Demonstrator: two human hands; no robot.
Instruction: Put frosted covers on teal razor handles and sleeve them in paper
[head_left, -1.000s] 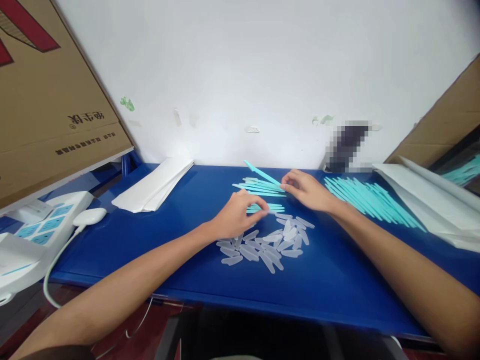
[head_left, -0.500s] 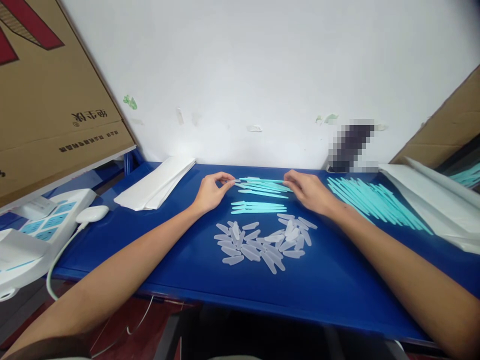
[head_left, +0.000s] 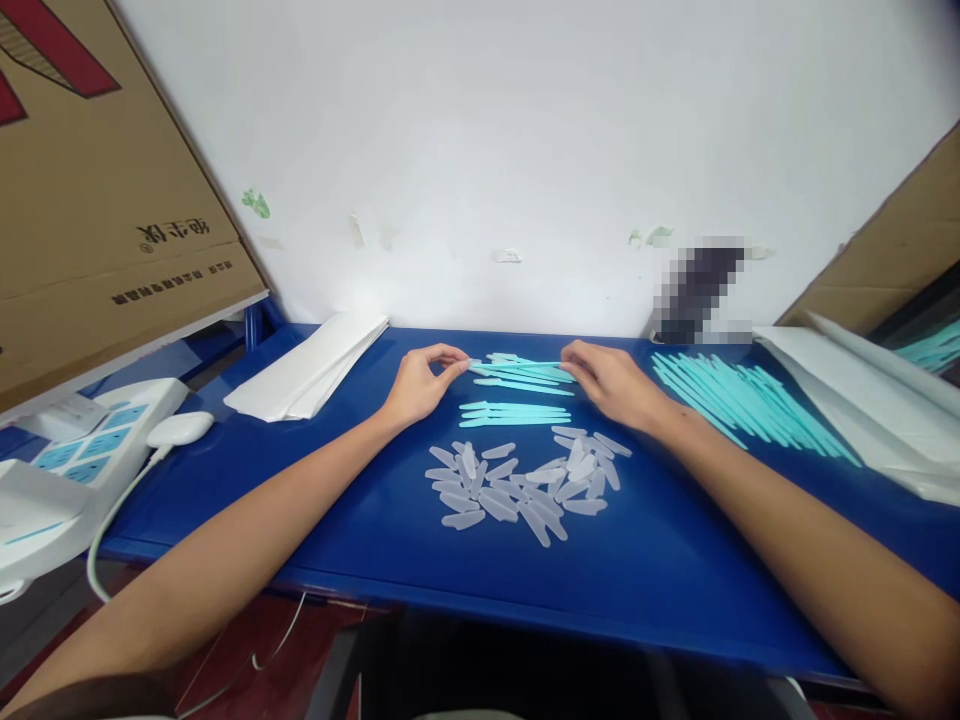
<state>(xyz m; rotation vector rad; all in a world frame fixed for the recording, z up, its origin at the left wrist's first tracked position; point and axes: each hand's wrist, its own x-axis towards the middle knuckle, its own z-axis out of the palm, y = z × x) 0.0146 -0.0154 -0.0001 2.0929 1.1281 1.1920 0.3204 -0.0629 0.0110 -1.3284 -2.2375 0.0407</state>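
Note:
My left hand (head_left: 421, 384) pinches a small translucent blade cap (head_left: 474, 362) between thumb and fingertips. My right hand (head_left: 609, 382) is closed on the handle end of a turquoise eyebrow razor (head_left: 529, 366), held level with its other end at the cap. Whether the blade is fully inside the cap is too small to tell. Beneath it lie several more turquoise razors, and closer to me is a short row of razors (head_left: 514, 414). Loose translucent caps (head_left: 501, 503) are spread in a pile in front of both hands.
A large heap of turquoise razors (head_left: 750, 405) lies right of my right forearm, beside white packaging (head_left: 840, 400). White folded sheets (head_left: 304, 370) rest at left. A power strip (head_left: 142, 425) with a white plug and cable is at the left edge. A cardboard box (head_left: 112, 200) stands behind it.
My right hand has come slightly left, nearer my left hand, bringing the held razor with it. The left hand keeps its pinch. The view has shifted a little.

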